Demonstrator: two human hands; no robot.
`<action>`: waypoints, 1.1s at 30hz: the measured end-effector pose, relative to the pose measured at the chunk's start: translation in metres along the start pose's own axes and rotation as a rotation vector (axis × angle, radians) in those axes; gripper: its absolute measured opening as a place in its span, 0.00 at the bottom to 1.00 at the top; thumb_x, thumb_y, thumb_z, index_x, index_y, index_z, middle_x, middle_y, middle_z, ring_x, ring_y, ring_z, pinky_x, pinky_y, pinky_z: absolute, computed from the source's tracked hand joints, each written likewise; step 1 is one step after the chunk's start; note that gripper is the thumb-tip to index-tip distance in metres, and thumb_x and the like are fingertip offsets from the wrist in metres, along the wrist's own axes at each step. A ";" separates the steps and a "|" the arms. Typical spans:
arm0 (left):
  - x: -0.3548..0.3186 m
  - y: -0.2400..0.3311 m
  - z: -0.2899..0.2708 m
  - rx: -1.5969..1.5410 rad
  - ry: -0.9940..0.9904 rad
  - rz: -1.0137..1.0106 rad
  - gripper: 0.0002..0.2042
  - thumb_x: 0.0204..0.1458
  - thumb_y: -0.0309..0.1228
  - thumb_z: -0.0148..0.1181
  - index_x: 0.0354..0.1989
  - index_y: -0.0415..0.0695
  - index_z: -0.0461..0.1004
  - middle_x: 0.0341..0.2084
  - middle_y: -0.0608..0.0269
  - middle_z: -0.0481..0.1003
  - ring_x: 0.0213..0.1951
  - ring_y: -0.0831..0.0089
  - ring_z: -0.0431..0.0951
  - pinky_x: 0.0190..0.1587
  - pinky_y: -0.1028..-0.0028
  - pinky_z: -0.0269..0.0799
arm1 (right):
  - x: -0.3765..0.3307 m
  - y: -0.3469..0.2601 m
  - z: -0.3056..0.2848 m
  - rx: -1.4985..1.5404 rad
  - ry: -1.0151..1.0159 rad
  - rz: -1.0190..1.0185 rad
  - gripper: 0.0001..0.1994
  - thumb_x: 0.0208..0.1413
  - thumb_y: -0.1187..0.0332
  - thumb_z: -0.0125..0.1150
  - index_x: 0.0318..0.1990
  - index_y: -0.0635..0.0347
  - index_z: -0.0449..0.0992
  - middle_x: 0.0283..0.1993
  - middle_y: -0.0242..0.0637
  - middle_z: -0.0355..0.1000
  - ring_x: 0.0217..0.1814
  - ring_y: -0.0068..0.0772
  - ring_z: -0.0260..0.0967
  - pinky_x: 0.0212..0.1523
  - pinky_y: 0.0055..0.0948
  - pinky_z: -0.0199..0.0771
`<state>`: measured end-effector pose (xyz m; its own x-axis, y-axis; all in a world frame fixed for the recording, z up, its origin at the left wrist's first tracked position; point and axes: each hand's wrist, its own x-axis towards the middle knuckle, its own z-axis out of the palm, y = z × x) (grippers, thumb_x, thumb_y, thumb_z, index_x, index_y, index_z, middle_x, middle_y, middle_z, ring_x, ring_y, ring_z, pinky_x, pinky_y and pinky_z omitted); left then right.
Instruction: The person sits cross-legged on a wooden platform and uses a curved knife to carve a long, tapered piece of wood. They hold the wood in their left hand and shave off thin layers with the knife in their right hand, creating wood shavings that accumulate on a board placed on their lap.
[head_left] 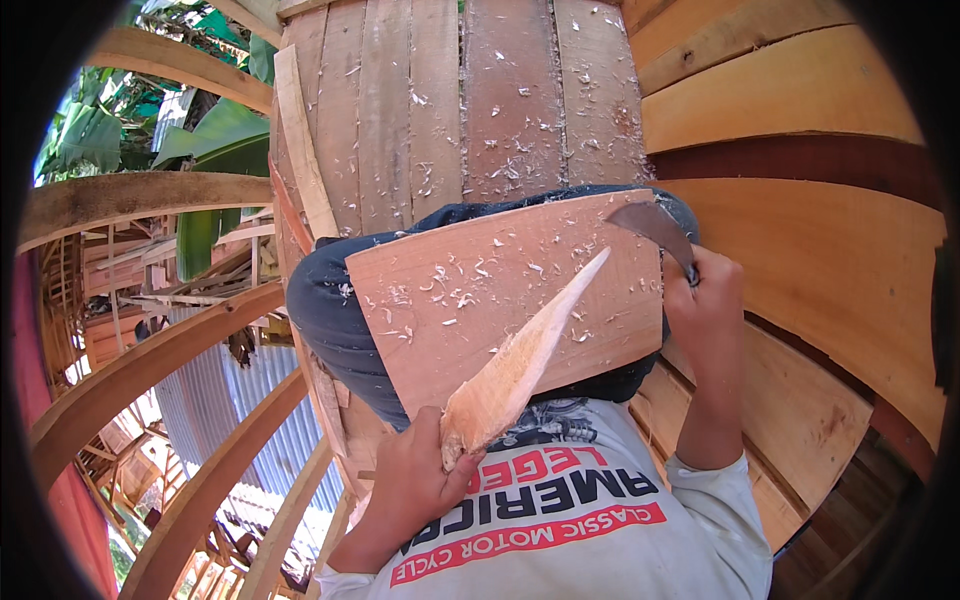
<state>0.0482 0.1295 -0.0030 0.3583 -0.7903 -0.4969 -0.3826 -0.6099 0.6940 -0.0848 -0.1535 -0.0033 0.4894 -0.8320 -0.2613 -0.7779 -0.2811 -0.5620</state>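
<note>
My left hand is closed round the thick end of a pale piece of wood, which tapers to a point slanting up to the right. Beneath that piece, a flat wooden board lies across my lap, with curled shavings strewn over it. On the right, my right hand grips a knife with a dark curved blade; its handle is hidden in my fist. The blade overlaps the board's upper right corner in view and stands apart from the pointed wood.
I sit cross-legged on a plank floor scattered with shavings. A plank wall rises on the right. Curved wooden rails line the left side, with leaves and corrugated metal sheets beyond and below.
</note>
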 end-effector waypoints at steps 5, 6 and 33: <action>0.002 0.003 0.002 0.026 0.056 0.032 0.20 0.50 0.42 0.61 0.38 0.36 0.63 0.22 0.47 0.71 0.27 0.48 0.76 0.27 0.59 0.68 | -0.035 -0.009 0.029 -0.099 -0.113 -0.285 0.08 0.48 0.70 0.58 0.25 0.67 0.75 0.20 0.57 0.67 0.24 0.57 0.70 0.24 0.42 0.69; 0.000 0.003 0.002 0.048 0.043 0.028 0.21 0.50 0.42 0.61 0.38 0.36 0.63 0.22 0.47 0.71 0.27 0.49 0.76 0.27 0.59 0.68 | -0.018 0.001 0.026 -0.148 -0.059 -0.177 0.07 0.47 0.70 0.58 0.27 0.66 0.76 0.21 0.56 0.67 0.25 0.57 0.70 0.25 0.42 0.69; -0.004 -0.007 0.006 0.059 0.059 0.033 0.20 0.48 0.40 0.62 0.41 0.36 0.66 0.24 0.47 0.73 0.26 0.49 0.76 0.27 0.59 0.67 | -0.012 0.001 0.032 -0.132 -0.086 -0.096 0.06 0.45 0.72 0.57 0.24 0.68 0.72 0.20 0.58 0.65 0.23 0.60 0.68 0.23 0.41 0.65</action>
<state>0.0445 0.1367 -0.0084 0.3939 -0.8062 -0.4414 -0.4442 -0.5874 0.6765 -0.0789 -0.1286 -0.0264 0.5915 -0.7557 -0.2811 -0.7681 -0.4221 -0.4815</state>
